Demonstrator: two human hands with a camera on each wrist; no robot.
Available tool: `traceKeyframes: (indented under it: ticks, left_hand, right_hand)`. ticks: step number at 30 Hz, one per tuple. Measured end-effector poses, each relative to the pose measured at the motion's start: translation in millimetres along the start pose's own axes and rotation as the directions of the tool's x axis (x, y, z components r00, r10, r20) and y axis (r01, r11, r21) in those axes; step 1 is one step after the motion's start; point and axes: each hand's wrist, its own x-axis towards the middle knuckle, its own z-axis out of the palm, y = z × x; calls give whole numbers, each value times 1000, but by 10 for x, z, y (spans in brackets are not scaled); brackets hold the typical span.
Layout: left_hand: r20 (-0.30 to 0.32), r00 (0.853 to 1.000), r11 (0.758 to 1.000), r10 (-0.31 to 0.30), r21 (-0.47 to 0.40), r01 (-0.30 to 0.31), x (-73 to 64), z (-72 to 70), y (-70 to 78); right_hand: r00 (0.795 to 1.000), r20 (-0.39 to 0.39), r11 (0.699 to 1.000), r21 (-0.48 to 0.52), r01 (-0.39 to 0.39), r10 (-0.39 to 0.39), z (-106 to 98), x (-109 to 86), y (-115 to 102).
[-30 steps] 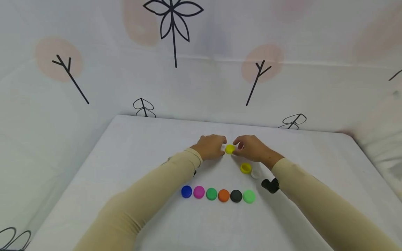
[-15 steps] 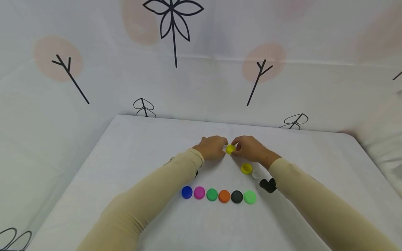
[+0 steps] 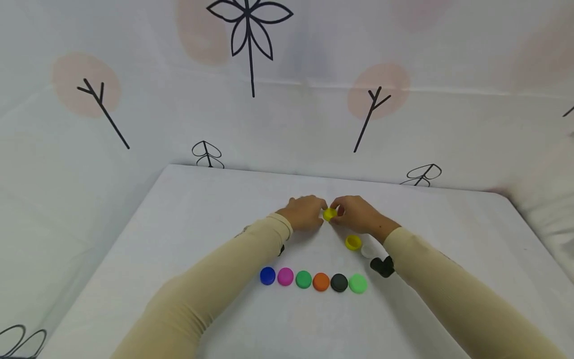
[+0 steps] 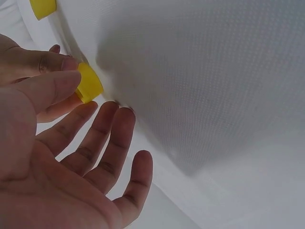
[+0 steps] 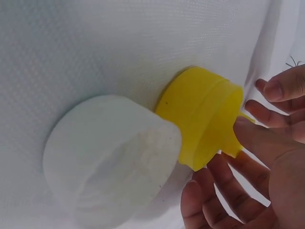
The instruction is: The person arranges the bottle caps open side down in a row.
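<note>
In the head view, a small yellow cap (image 3: pixel 330 214) is between my two hands. My right hand (image 3: pixel 358 213) pinches it from the right with thumb and fingertips. My left hand (image 3: pixel 304 213) is at its left side, thumb and index finger right at the cap's edge. The left wrist view shows the same yellow cap (image 4: pixel 89 85) beside the left thumb tip, the other fingers spread and relaxed. A second yellow cap (image 3: pixel 353 243) rests on the table with its hollow side showing, next to a white cap (image 3: pixel 369 250); both look large in the right wrist view.
Nearer me lies a row of caps: blue (image 3: pixel 267 275), magenta (image 3: pixel 285 276), green (image 3: pixel 303 279), orange (image 3: pixel 321 282), black (image 3: pixel 339 282) and light green (image 3: pixel 358 283). A black object (image 3: pixel 382 267) shows beside the right sleeve. The white table (image 3: pixel 215 199) meets a patterned cloth backdrop (image 3: pixel 296 129).
My left fingertips have come slightly closer to the yellow cap. The right hand keeps its pinch on it and has shifted very little. The row of caps has stayed put.
</note>
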Motion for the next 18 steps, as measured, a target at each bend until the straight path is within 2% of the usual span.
traceKeyframes:
  ticks: [5,10,13,18]
  left_hand:
    - [-26,1000,999,16,-45,-17,-22,-23,-4]
    - [-115,992,989,58,-132,-73,-53,-86,-6]
    - [-166,984,971,64,-218,-100,-84,-148,2]
    - [-220,975,922,34,-369,-116,-169,-233,7]
  right_hand:
    - [999,-14,999,-10,33,-34,-32,-35,-1]
    - [993,-84,996,-20,84,-85,-176,-116,-67]
    - [985,-135,994,-14,106,-107,-281,-178,-134]
    - [975,-180,991,6,131,-128,-394,-302,-236]
